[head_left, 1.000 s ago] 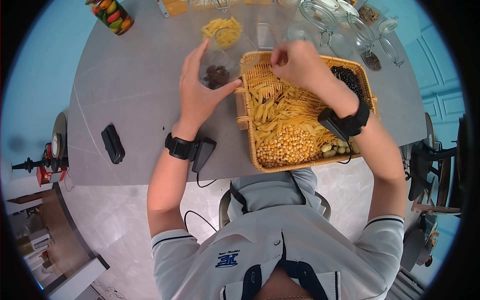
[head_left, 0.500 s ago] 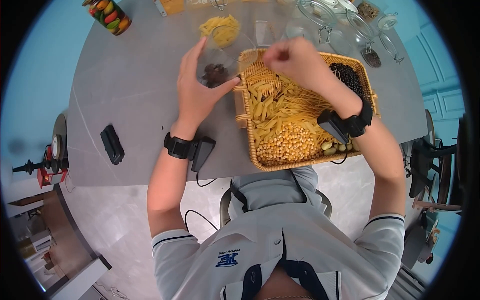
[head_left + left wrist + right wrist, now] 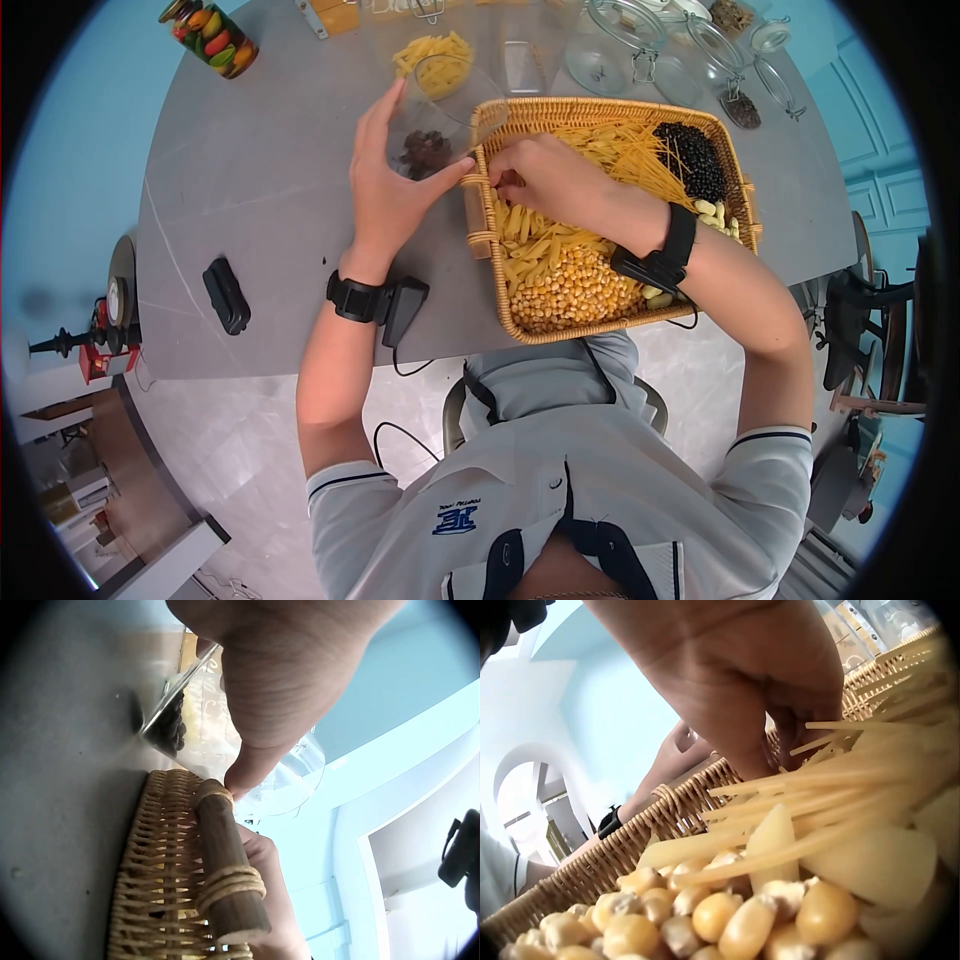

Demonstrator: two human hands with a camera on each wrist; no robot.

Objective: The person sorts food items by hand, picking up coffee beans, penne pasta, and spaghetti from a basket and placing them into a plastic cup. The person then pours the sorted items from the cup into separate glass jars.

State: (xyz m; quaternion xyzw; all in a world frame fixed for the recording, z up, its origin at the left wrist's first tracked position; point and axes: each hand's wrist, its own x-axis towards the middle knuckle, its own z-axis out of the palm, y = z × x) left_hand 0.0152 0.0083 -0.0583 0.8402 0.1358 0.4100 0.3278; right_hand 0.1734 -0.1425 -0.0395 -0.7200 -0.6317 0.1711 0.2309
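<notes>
My left hand wraps thumb and fingers round a clear jar, which holds dark brown pieces at its bottom. The jar stands beside the wicker basket, and in the left wrist view the thumb tip is at the basket's wooden handle. My right hand reaches down into the basket's left side. Its fingertips dip in by the wicker wall, among thin spaghetti strands; whether they pinch anything, I cannot tell. Penne and corn kernels lie nearer my body.
Black beans and pale beans fill the basket's right side. Behind it stand open clip-top jars and a container of penne. A jar of colourful pickles is at far left, a black case at left.
My right hand has come down from above the basket's far edge to its left inner side, uncovering spaghetti and beans. My left hand keeps its hold on the jar.
</notes>
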